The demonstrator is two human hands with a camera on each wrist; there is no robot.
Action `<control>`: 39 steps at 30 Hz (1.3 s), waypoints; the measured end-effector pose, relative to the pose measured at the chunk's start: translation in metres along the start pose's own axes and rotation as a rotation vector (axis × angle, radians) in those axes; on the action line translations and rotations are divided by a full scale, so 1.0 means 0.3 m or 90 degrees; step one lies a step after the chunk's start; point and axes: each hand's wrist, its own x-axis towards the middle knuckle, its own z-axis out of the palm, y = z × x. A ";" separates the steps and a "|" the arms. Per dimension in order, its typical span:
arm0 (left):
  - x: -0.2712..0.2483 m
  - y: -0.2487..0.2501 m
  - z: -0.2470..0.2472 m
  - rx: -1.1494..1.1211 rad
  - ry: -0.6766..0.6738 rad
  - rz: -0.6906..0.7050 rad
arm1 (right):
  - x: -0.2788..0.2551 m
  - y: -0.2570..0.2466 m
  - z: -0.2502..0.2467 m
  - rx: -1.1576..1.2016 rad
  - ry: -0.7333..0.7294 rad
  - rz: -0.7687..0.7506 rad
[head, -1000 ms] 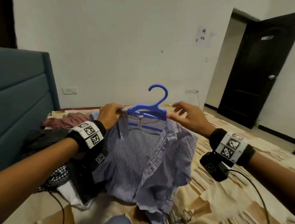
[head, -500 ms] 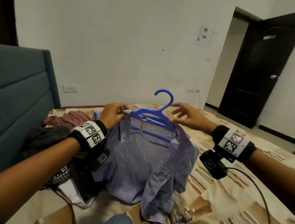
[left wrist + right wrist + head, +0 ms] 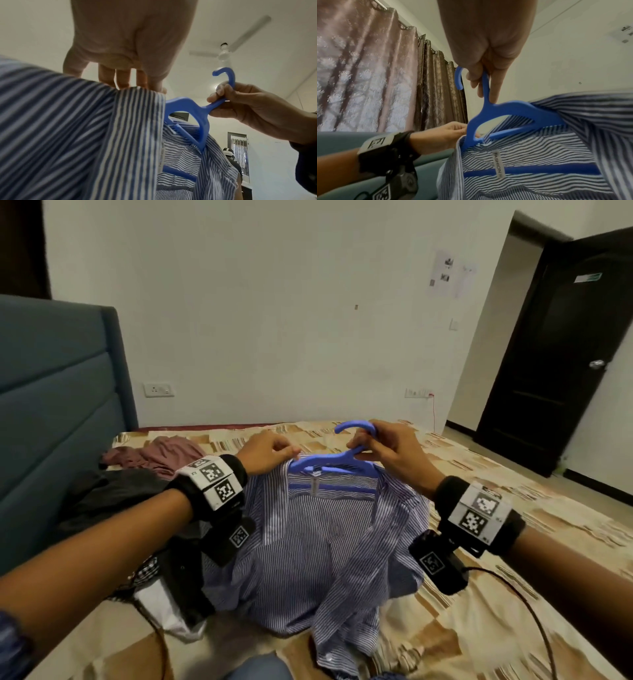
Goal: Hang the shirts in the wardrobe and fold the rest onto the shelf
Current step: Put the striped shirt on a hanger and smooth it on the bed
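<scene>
Striped shirt draped on blue hanger, tail resting on bed. Right hand grips the hanger neck to carry the weight; left hand pinches the collar at the hanger's left end, probably seating that shoulder. Spare clothes lie left of the hanger.

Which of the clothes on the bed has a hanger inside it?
The blue-and-white striped shirt, with the blue hanger in its collar. The pinkish-brown garment and the black garment have none.
</scene>
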 end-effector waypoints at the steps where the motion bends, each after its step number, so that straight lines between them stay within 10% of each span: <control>1: 0.003 0.008 0.004 -0.014 -0.020 -0.005 | -0.008 0.006 0.007 -0.007 -0.014 -0.014; 6: -0.002 0.061 0.041 0.002 -0.257 -0.058 | -0.048 0.013 0.014 -0.087 -0.052 -0.097; 14: -0.045 0.044 0.088 -0.098 -0.348 -0.192 | -0.105 0.045 -0.009 -0.173 -0.035 -0.135; 21: -0.041 0.049 0.138 -0.024 -0.135 -0.025 | -0.113 0.060 0.006 -0.191 0.029 -0.143; 29: -0.085 0.142 0.150 -0.073 -0.399 -0.075 | -0.116 0.072 0.033 -0.219 0.091 -0.151; 39: -0.073 -0.050 0.087 0.130 -0.186 0.064 | -0.050 0.090 -0.025 -0.190 0.218 -0.041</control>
